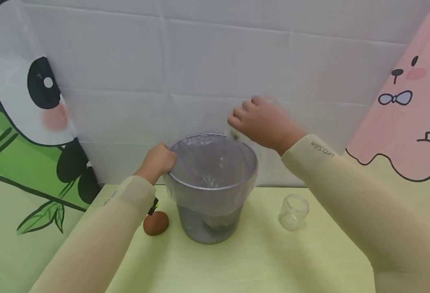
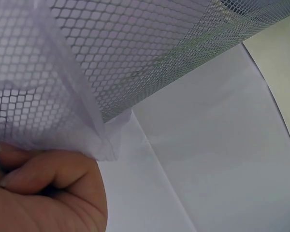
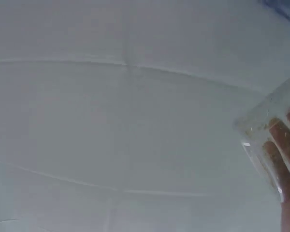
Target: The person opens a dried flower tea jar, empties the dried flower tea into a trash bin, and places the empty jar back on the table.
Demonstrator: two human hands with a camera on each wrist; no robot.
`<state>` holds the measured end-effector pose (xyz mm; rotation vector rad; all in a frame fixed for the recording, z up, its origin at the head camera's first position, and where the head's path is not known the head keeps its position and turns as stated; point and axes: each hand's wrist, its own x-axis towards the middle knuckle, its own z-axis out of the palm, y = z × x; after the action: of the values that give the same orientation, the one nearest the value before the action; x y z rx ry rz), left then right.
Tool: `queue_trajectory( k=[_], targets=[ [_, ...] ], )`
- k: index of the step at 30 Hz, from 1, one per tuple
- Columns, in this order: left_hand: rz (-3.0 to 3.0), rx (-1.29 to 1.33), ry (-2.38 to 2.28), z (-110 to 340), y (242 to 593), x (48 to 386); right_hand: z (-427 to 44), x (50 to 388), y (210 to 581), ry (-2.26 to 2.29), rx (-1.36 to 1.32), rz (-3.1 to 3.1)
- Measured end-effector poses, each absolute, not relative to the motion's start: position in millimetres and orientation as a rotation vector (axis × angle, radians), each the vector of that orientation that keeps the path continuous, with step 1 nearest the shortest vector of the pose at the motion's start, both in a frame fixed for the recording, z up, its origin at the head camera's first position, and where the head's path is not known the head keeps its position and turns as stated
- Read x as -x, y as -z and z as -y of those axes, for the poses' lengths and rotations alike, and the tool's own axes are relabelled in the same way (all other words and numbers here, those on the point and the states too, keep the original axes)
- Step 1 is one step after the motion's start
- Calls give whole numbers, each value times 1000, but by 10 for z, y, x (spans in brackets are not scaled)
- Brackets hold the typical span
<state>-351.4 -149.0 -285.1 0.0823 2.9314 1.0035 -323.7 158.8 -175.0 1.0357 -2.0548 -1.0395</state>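
A mesh trash bin [image 1: 209, 228] stands on the table, lined with a translucent plastic bag [image 1: 207, 199] folded over its rim. My left hand [image 1: 159, 160] grips the bin's rim at the left; in the left wrist view its fingers curl at the bag's edge beside the mesh. Above the bin's far right rim, my right hand [image 1: 260, 124] holds a clear container [image 3: 261, 133], tilted, with brownish bits clinging inside. Fingers show through its transparent wall in the right wrist view. The hand hides most of it in the head view, and its exact kind is unclear.
To the right of the bin is a clear glass jar [image 1: 293, 211]. A brown rounded object [image 1: 156, 223] lies to the left, close to my left sleeve, with a small black-and-yellow piece [image 1: 153, 206] by it. A white sheeted wall [image 1: 215, 61] rises behind the table.
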Motion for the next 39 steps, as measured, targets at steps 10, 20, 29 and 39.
queue_trajectory(
  k=[10,20,29,39],
  targets=[
    [-2937,-83,-970,1507,2858,3494,-1681,3299,1963,1071,-1070,2098],
    [-2949,-101,-973,1507,2829,3502,-1704,3256,1892,924,-1037,2243],
    [-2946,-110,-960,1518,2837,3508,-1843,3306,2037,291,-836,2672],
    [-2936,-103,-981,1500,2810,3497,-2047,3329,2248,-353,-598,2777]
  ],
)
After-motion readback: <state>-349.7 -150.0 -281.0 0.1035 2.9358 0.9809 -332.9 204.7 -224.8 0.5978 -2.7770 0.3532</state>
